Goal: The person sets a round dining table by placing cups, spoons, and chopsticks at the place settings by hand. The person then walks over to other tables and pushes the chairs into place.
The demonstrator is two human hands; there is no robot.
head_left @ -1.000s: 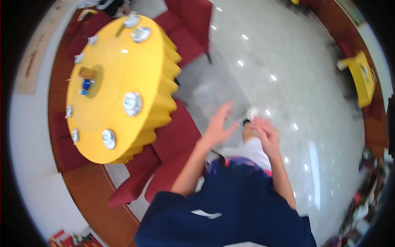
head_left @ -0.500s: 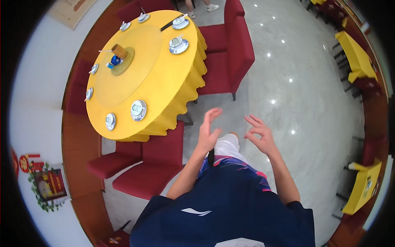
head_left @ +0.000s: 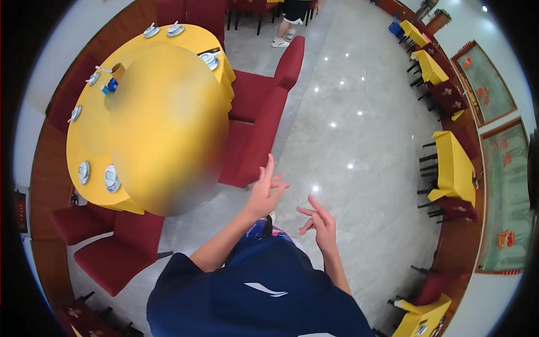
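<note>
My left hand [head_left: 265,194] is raised in front of my body, fingers apart, holding nothing. To its right and a little lower, my right hand [head_left: 320,222] is also in the air with fingers spread and nothing in it. The two hands do not touch. Nearest to my left hand is a red chair [head_left: 250,149] beside a round table with a yellow cloth [head_left: 92,140]. White cups on saucers [head_left: 112,178] stand around the table's edge. A brown holder [head_left: 118,71] and a small blue object [head_left: 113,85] are on it. A large blurred patch hides part of the table.
Two red chairs [head_left: 126,250] stand at the lower left. A person in dark shorts [head_left: 293,12] stands at the top. Small tables with yellow cloths [head_left: 453,165] and dark chairs line the right wall. Shiny grey tiles [head_left: 359,118] cover the floor.
The view has turned, so the round table lies further left and more of the right wall shows. Both hands have moved left and lower in the picture, their fingers in a different pose.
</note>
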